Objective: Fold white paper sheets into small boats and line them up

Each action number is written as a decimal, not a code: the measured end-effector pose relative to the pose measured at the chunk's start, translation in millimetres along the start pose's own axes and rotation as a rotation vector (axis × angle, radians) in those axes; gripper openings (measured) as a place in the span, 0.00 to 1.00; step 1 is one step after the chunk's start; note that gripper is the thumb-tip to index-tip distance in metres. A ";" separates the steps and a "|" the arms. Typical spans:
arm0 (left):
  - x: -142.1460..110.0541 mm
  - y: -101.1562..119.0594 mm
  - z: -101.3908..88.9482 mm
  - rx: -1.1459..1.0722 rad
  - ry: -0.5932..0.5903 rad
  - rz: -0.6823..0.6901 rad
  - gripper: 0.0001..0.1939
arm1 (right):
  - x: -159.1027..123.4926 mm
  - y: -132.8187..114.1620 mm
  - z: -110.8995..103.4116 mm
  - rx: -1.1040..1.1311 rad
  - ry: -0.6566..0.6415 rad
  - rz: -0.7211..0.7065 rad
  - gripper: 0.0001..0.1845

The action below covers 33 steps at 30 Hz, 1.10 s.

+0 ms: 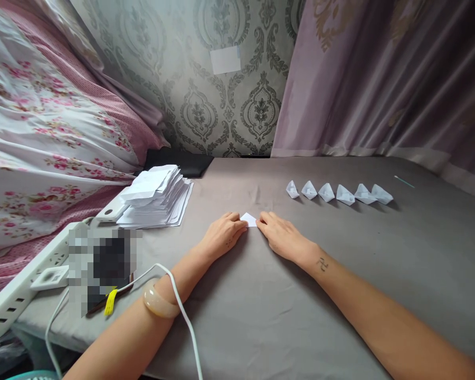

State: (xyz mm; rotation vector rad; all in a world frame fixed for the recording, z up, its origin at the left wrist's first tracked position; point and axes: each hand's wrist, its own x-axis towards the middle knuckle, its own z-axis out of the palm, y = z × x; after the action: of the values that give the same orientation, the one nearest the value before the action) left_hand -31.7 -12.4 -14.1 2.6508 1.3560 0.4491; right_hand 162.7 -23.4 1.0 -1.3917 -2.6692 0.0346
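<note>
Between my two hands a small folded piece of white paper (pixel 249 219) lies on the grey cloth, its top coming to a point. My left hand (pixel 226 232) pinches its left corner, fingers closed. On the opposite side, my right hand (pixel 279 234) grips the right corner with thumb and fingertips. Both hands rest low on the cloth, and the paper's corners are hidden under the fingers. Several folded white paper boats (pixel 345 195) stand in a row to the right, beyond my right hand. A stack of white paper sheets (pixel 158 198) sits at the left, past my left hand.
A white power strip (pixel 35 274) with a plugged-in charger (pixel 50 277) runs along the left edge. A white cable (pixel 182 306) crosses over my left forearm. Behind the stack lies a black flat item (pixel 193 162). A thin stick (pixel 404 181) rests at far right.
</note>
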 end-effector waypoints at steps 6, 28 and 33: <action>5.2 -5.5 5.0 -0.039 0.040 -0.018 0.17 | -1.6 3.8 3.8 -0.010 0.031 0.039 0.16; -0.2 31.7 -7.6 -1.027 0.396 -0.376 0.16 | 22.3 -19.3 3.9 1.295 0.459 0.295 0.13; -1.6 27.1 -12.6 -1.188 0.443 -0.402 0.16 | 17.6 -16.0 0.8 1.032 0.413 0.296 0.13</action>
State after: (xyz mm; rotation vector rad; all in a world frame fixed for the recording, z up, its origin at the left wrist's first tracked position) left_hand -15.7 -29.9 4.2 1.3256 1.0995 1.3056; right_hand 139.6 -18.2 3.4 -1.1887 -1.6300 0.8909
